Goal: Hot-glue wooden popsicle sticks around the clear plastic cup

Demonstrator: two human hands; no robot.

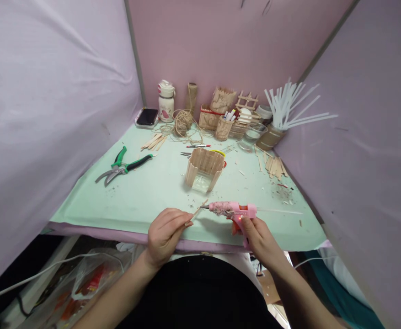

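My left hand is closed, pinching a thin wooden craft stick near the table's front edge. Its far end points up and to the right. My right hand is wrapped round the handle of a pink hot glue gun, whose small light glows. The metal nozzle meets the stick or lies just at it; I cannot tell which. A clear glue stick sticks out of the gun's back. Beyond the hands stands a container walled with craft sticks, with a bare clear section low at its front.
Green-handled pruning shears lie open at left. Loose craft sticks lie at right, others at back left. Along the back stand a bottle, twine, a pen cup, a clear cup and white glue sticks.
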